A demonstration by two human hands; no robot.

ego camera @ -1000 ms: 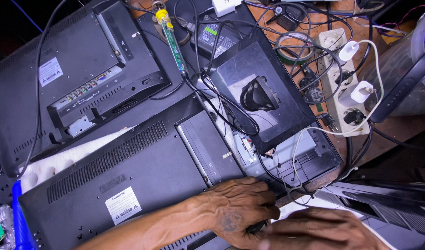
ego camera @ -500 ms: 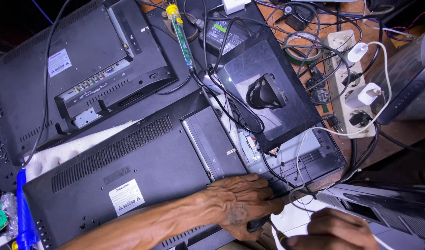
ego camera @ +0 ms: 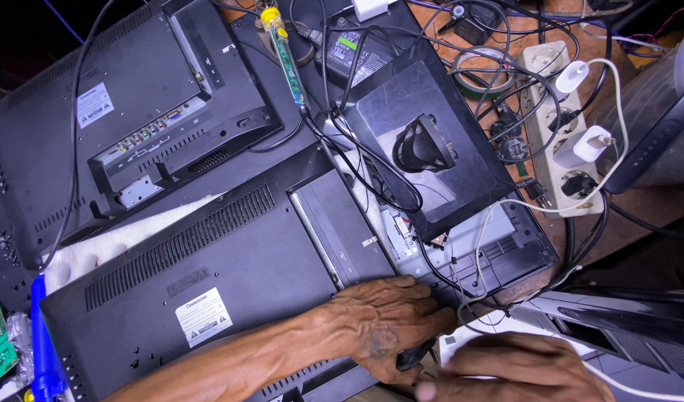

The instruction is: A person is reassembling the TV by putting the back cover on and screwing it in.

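Observation:
My left hand (ego camera: 379, 327) reaches in from the lower left and rests on the lower right corner of a black monitor back cover (ego camera: 208, 283). Its fingers curl at the edge next to the exposed grey metal chassis (ego camera: 491, 249). A short black tool handle (ego camera: 416, 356) sticks out from under its palm, and the hand seems to grip it. My right hand (ego camera: 513, 368) lies low at the bottom edge, blurred, fingers together over a white sheet (ego camera: 498, 324), just right of the tool handle.
A second monitor (ego camera: 126, 112) lies face down at upper left. A black stand base (ego camera: 424, 145) sits on the chassis. Tangled cables, a power adapter (ego camera: 349, 52), a green-handled screwdriver (ego camera: 282, 45) and a white power strip (ego camera: 558, 126) crowd the top. A blue tool (ego camera: 44, 342) lies left.
My right hand dropped toward the bottom edge, then came back up beside the left hand. The left hand stayed on the monitor corner. The view shifted slightly.

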